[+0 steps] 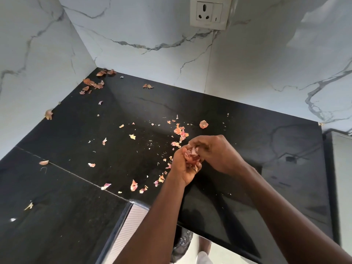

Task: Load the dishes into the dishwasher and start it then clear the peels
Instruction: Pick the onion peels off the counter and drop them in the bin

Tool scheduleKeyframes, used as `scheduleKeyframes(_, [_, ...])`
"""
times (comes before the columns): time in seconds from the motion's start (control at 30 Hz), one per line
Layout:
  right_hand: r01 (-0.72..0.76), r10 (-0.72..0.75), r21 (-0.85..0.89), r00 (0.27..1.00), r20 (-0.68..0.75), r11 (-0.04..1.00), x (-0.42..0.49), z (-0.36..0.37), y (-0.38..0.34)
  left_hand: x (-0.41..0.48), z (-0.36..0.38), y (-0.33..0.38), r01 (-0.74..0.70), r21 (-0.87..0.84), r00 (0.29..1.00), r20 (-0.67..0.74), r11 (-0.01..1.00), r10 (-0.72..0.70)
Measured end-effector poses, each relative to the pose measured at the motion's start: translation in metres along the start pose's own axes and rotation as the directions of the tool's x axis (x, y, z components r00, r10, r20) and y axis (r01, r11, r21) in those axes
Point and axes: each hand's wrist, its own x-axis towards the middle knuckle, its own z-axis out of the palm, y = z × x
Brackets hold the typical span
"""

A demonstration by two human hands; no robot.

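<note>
Where the two hands meet above the middle of the black countertop [247, 130], a small bunch of pinkish onion peels [192, 156] is held between them. The left hand [182, 168] is cupped palm-up beneath the bunch with its fingers curled round the peels, while the right hand [213, 149] is bent over from above with its fingertips pinched on the same bunch. Just beyond the hands, toward the back edge, a loose cluster of peels [180, 132] is seen lying on the countertop, and a single curled peel [203, 124] is found near it to the right. Smaller flakes are scattered to the left of the hands across the middle of the surface, and several larger pieces [134, 185] lie near the front edge, close to the left forearm. A further heap [93, 84] is gathered in the far left corner against the white marble-patterned wall [133, 25], and one piece [48, 114] rests at the left edge where countertop and wall meet. A white wall socket [209, 13] with a switch is mounted above the back edge. At the right edge a grey surface is partly shown; what it belongs to cannot be told.
</note>
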Motion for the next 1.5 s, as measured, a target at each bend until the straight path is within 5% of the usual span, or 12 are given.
scheduleKeyframes(0.23, [-0.028,0.036,0.04,0.98,-0.197,0.999,0.013,-0.004,0.02,-0.003,-0.008,0.004,-0.019,-0.046,0.996,0.086,0.999,0.023])
scheduleKeyframes(0.37, [-0.296,0.271,-0.013,0.893,-0.36,0.955,0.035,-0.015,0.079,-0.004,-0.013,0.007,-0.033,-0.043,0.996,0.082,0.999,0.036])
scheduleKeyframes(0.47, [-0.464,0.406,-0.118,0.853,-0.329,0.878,0.045,-0.015,0.119,-0.002,-0.015,0.007,-0.043,-0.038,0.997,0.069,0.998,0.046])
scheduleKeyframes(0.6, [-0.364,0.317,-0.363,0.93,-0.184,0.858,0.048,-0.003,0.135,0.004,-0.018,0.004,-0.038,-0.037,0.998,0.042,0.999,0.039])
scheduleKeyframes(0.83, [-0.284,0.256,-0.452,0.959,-0.122,0.846,0.041,-0.001,0.121,0.015,-0.014,0.0,-0.039,-0.037,0.999,0.02,0.999,0.04])
scheduleKeyframes(1.07, [-0.337,0.311,-0.247,0.94,-0.141,0.908,0.038,-0.002,0.108,0.024,0.001,-0.003,-0.03,-0.027,0.999,0.011,0.999,0.031])
scheduleKeyframes(1.23, [-0.198,0.194,0.001,0.955,-0.223,0.98,0.019,-0.01,0.063,0.032,0.003,-0.005,-0.022,-0.019,1.0,-0.012,1.0,0.022])
scheduleKeyframes(1.5, [-0.041,0.041,0.007,0.996,-0.075,0.999,0.005,0.006,0.025,0.03,0.012,-0.008,-0.057,0.02,0.998,-0.019,0.998,0.057])
